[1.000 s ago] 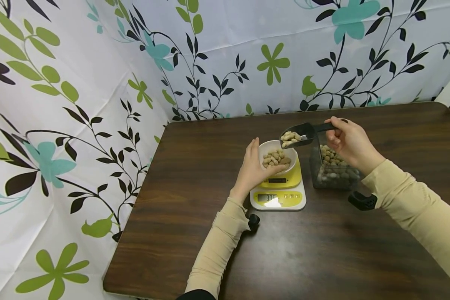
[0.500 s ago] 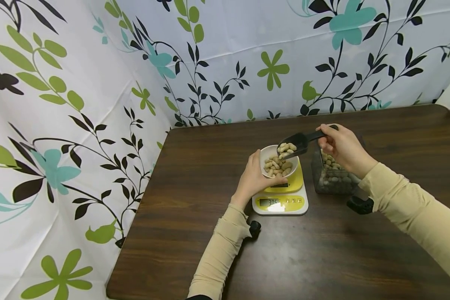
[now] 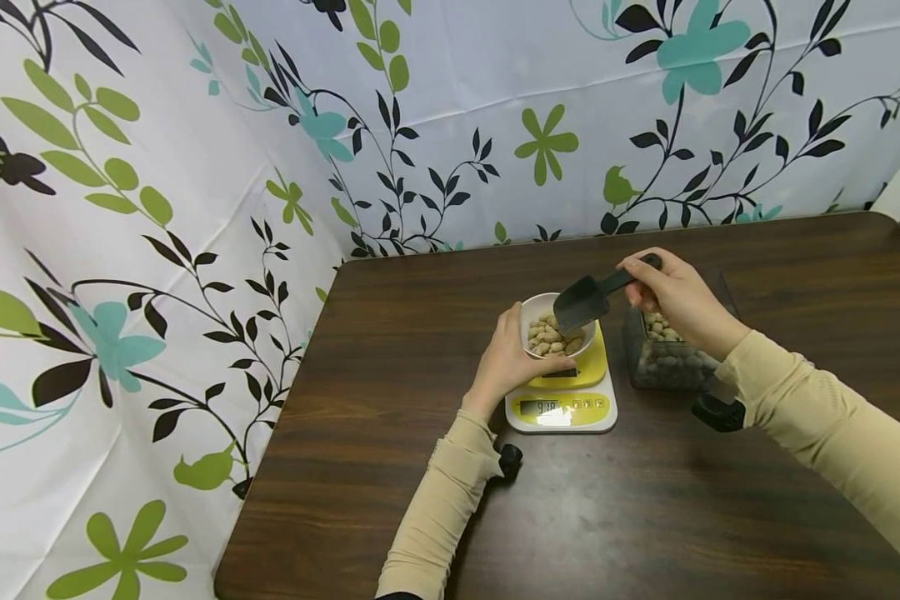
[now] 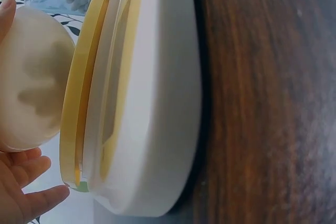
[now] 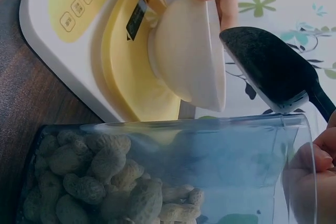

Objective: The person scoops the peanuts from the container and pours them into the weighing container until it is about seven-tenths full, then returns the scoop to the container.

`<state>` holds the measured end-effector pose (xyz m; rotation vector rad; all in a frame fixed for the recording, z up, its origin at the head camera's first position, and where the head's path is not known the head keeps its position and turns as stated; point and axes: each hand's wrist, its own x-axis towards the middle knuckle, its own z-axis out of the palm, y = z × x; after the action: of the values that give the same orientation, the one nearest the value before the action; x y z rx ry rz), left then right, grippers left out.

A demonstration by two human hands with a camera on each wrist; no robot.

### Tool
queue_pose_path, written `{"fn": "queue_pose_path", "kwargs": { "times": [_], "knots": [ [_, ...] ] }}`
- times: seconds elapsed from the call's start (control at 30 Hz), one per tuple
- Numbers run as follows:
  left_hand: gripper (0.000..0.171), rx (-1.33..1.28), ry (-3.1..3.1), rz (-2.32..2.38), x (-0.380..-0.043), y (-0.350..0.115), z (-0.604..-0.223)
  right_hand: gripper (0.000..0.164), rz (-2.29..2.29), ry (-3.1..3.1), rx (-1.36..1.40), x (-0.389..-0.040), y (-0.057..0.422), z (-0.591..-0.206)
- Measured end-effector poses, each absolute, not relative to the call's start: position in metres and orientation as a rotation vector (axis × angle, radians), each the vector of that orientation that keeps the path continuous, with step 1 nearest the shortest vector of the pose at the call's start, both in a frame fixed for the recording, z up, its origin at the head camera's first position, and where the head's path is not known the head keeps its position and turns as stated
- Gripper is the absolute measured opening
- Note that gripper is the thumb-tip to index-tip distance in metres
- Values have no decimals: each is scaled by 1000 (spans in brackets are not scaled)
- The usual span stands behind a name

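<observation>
My left hand (image 3: 504, 360) holds a small white bowl (image 5: 191, 56) between thumb and fingers. The bowl contains peanuts in their shells (image 3: 546, 338) and stands on the yellow platform of a white kitchen scale (image 3: 561, 410). In the left wrist view, a few of the hand's fingers (image 4: 31, 171) lie under the bowl's side, beside the platform. My right hand (image 3: 678, 304) grips the handle of a black scoop (image 3: 581, 305), which is tipped over the bowl with its back facing up. In the right wrist view, the scoop's tip is at the bowl's rim.
A clear plastic container (image 5: 236, 145) partly filled with peanuts (image 5: 105, 177) stands right of the scale, below my right forearm. Everything rests on a dark wooden table (image 3: 360, 417). A leaf-patterned curtain (image 3: 435, 100) hangs behind and to the left.
The scoop has moved left over the bowl and turned over, and its peanuts have dropped in. The scale's display changed from 305 to other digits. The left hand stays at the bowl.
</observation>
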<state>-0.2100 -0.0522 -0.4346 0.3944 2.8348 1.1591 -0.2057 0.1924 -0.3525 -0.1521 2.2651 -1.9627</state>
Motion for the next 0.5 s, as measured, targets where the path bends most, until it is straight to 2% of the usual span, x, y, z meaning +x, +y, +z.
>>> {"fn": "queue_pose_path", "kwargs": {
  "times": [0.5],
  "knots": [
    [125, 375, 2844, 1150, -208, -54, -434, 35, -2091, 2166, -164, -203, 195, -353]
  ]
}}
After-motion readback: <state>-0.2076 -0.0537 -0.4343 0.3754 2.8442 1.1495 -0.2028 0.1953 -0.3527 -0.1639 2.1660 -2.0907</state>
